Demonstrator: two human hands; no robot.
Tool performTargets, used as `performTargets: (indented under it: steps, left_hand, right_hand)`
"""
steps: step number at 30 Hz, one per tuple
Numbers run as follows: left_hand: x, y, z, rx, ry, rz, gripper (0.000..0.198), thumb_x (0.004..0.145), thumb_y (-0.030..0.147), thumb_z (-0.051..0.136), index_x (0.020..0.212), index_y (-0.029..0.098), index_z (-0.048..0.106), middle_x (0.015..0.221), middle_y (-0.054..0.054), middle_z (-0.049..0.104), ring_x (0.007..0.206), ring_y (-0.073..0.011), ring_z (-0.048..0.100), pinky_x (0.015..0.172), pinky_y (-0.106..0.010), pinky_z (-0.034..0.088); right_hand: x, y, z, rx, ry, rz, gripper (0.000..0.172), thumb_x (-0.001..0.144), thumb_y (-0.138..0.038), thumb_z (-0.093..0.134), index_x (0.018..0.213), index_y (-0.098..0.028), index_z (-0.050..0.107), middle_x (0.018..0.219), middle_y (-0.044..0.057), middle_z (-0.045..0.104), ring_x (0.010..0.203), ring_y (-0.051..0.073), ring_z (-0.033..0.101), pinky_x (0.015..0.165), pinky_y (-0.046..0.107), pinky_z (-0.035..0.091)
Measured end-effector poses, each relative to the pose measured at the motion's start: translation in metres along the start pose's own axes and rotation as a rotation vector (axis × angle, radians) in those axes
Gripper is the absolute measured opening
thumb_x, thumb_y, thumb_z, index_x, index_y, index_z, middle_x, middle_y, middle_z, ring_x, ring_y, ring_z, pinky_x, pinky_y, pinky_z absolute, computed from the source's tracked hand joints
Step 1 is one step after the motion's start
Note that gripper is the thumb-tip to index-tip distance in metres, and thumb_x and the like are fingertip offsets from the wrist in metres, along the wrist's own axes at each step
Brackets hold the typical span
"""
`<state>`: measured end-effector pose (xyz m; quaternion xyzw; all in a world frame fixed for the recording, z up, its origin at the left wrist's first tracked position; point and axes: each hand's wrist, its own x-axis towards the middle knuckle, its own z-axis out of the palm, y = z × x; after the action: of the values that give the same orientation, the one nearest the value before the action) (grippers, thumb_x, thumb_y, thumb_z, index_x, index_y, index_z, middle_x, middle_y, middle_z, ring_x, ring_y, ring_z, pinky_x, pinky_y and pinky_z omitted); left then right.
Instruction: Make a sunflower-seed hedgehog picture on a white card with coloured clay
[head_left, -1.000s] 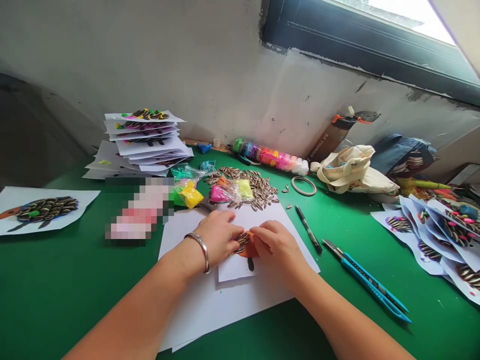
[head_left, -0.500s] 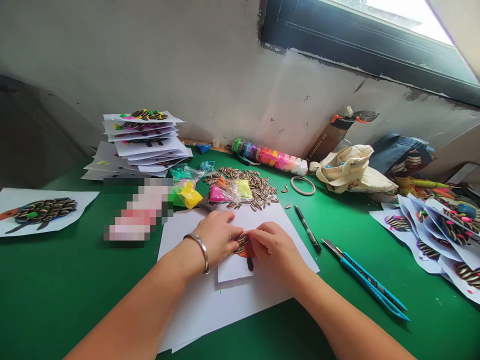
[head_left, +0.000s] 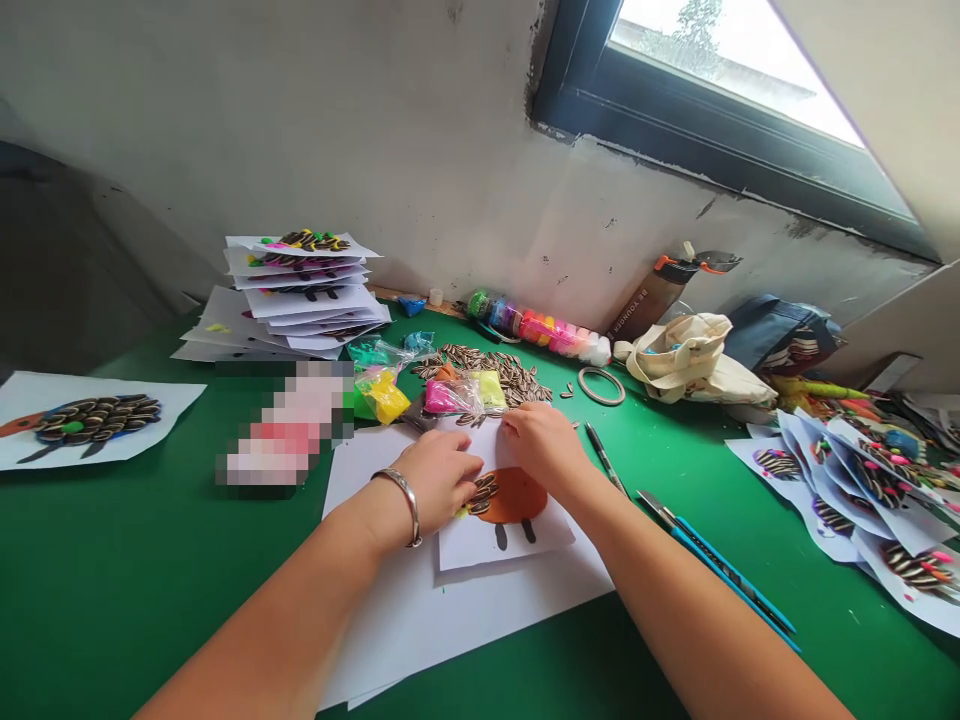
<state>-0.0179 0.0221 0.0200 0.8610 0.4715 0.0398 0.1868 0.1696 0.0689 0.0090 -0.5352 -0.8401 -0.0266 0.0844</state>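
Bearing seemingly BE YOUNGER: brown bottle [head_left: 637, 305]

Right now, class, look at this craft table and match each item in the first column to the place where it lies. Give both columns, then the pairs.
1 silver bangle
2 orange oval shape
3 blue-handled utility knife
4 pile of striped sunflower seeds

A partly under clear plastic bags
B around the left wrist
C on the white paper card, below the right hand
D on the green table, right of the card

1-B; 2-C; 3-D; 4-A
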Motion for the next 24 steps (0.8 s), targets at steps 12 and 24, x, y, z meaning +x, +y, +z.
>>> performTargets:
  steps: [12, 24]
  left_hand:
    - [0.001, 0.001, 0.0, -0.004, 0.007, -0.006, 0.022, 0.084, 0.034, 0.048, 0.087, 0.023, 0.066, 0.104, -0.006, 0.055, 0.094, -0.0228, 0.052, 0.084, -0.035, 0.044]
    - [0.0, 0.009, -0.01, 0.025, -0.021, -0.012, 0.024, 0.086, 0.035, 0.046, 0.091, 0.022, 0.066, 0.105, -0.008, 0.056, 0.096, -0.0243, 0.053, 0.084, -0.036, 0.043]
  right_hand:
    - [-0.01, -0.001, 0.003, -0.077, 0.039, 0.028, 0.019, 0.085, -0.007, 0.043, 0.082, -0.015, 0.06, 0.085, 0.012, 0.059, 0.08, 0.021, 0.049, 0.07, 0.03, 0.035]
    - [-0.076, -0.018, -0.027, 1.112, -0.205, 0.313, 0.014, 0.084, -0.033, 0.052, 0.078, -0.02, 0.056, 0.058, -0.005, 0.05, 0.051, 0.009, 0.047, 0.046, 0.02, 0.036]
